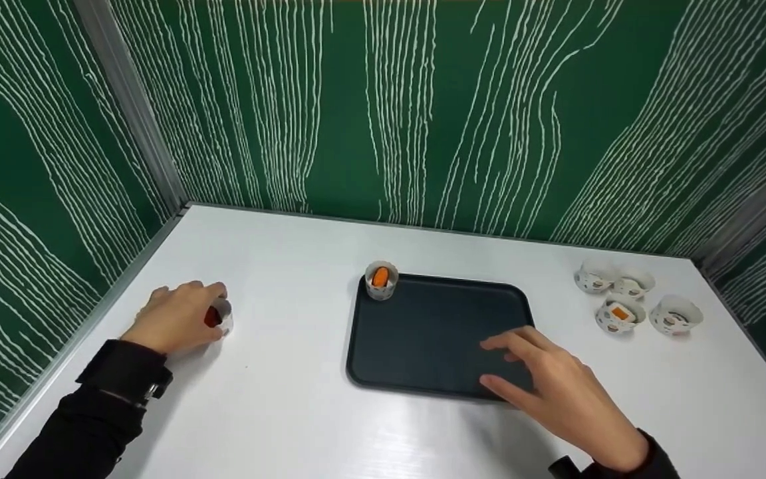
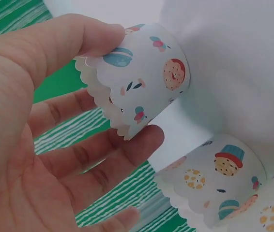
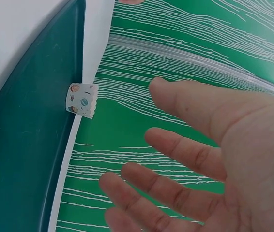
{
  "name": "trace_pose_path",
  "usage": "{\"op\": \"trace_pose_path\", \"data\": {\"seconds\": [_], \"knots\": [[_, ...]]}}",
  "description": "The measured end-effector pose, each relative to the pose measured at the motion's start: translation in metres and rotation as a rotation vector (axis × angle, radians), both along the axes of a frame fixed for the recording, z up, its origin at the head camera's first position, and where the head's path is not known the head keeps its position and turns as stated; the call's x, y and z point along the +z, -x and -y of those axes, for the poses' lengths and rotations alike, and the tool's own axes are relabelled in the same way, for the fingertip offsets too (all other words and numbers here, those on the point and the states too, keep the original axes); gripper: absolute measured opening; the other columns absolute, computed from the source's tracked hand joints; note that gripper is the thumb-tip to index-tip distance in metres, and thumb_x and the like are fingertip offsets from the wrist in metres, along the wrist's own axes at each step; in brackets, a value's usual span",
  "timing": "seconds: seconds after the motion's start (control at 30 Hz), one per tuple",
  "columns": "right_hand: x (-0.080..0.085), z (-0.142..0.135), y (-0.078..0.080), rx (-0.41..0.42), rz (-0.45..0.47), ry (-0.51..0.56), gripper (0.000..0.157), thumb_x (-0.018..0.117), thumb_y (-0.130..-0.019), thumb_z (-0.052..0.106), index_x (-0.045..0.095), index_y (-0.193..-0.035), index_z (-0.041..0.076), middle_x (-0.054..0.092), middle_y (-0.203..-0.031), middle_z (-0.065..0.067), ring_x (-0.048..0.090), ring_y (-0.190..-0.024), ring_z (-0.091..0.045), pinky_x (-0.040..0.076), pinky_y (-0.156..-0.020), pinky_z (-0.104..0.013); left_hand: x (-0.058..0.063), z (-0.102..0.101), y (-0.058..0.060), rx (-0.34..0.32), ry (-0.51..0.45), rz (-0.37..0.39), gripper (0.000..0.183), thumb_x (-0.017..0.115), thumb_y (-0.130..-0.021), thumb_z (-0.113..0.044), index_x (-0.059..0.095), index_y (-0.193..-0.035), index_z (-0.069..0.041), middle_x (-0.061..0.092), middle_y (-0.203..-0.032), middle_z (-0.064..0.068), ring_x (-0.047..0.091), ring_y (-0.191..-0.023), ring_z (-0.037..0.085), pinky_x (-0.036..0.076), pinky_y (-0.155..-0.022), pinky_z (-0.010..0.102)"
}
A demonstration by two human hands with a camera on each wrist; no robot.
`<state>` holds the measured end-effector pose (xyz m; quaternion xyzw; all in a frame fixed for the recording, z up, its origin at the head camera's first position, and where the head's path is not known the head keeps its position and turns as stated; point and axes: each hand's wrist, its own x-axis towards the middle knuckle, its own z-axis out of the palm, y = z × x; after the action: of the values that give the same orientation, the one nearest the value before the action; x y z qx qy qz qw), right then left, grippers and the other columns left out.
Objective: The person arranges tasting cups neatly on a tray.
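Note:
My left hand [image 1: 180, 316] is at the table's left side, with thumb and fingers pinching a white paper baking cup [image 2: 146, 72] near its scalloped rim. The cup carries printed doughnuts and macarons. Something dark red [image 1: 213, 317] shows by the fingers in the head view. A second printed cup [image 2: 214, 179] stands close beside in the left wrist view. Over the right edge of the dark tray [image 1: 436, 332], my right hand [image 1: 556, 382] hovers with relaxed, spread fingers and holds nothing. A paper cup with an orange piece [image 1: 380, 277] inside sits at the tray's far left corner.
Several paper cups stand grouped at the table's right side, one [image 1: 620, 314] holding an orange-and-white piece and another [image 1: 675, 315] a dark one. Green panels [image 1: 343, 120] with white lines wall in the back and sides of the white table [image 1: 276, 399].

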<state>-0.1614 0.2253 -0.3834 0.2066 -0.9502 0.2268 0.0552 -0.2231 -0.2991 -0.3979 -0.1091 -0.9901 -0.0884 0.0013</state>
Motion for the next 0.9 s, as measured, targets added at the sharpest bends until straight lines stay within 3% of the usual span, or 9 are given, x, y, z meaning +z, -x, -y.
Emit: {"op": "trace_pose_path", "data": {"seconds": [0.23,0.47,0.6,0.9], "knots": [[-0.001,0.000,0.000,0.023,-0.031,0.019,0.034,0.082,-0.095,0.041,0.071,-0.126,0.035,0.066,-0.123,0.018,0.073,-0.108,-0.011,0.059,-0.079,-0.030,0.001,-0.003,0.000,-0.015,-0.006,-0.104,0.033,0.085,-0.082,-0.022,0.069,-0.109,-0.011,0.068,-0.092,0.012,0.069,-0.088,0.033,0.056,-0.073,0.057],[0.000,-0.001,0.000,0.019,-0.027,0.023,0.033,0.081,-0.096,0.041,0.070,-0.127,0.035,0.066,-0.122,0.017,0.072,-0.109,-0.012,0.061,-0.085,-0.034,0.003,-0.017,-0.008,0.052,-0.053,-0.190,0.040,0.084,-0.082,-0.018,0.069,-0.116,-0.006,0.068,-0.092,0.018,0.070,-0.080,0.039,0.057,-0.066,0.060],[0.000,-0.002,0.000,0.021,-0.020,0.034,0.033,0.080,-0.097,0.041,0.070,-0.127,0.034,0.066,-0.123,0.015,0.072,-0.110,-0.014,0.061,-0.088,-0.038,0.005,-0.025,-0.011,0.082,-0.128,-0.198,0.041,0.083,-0.081,-0.014,0.069,-0.119,-0.006,0.067,-0.095,0.021,0.069,-0.077,0.044,0.058,-0.066,0.063],[-0.002,-0.002,0.001,0.018,-0.024,0.040,0.032,0.080,-0.097,0.042,0.071,-0.127,0.033,0.067,-0.122,0.016,0.073,-0.110,-0.017,0.061,-0.088,-0.039,0.004,-0.040,-0.015,0.070,-0.202,-0.195,0.042,0.083,-0.083,-0.013,0.068,-0.122,-0.006,0.066,-0.098,0.022,0.070,-0.083,0.041,0.060,-0.071,0.062]]}}
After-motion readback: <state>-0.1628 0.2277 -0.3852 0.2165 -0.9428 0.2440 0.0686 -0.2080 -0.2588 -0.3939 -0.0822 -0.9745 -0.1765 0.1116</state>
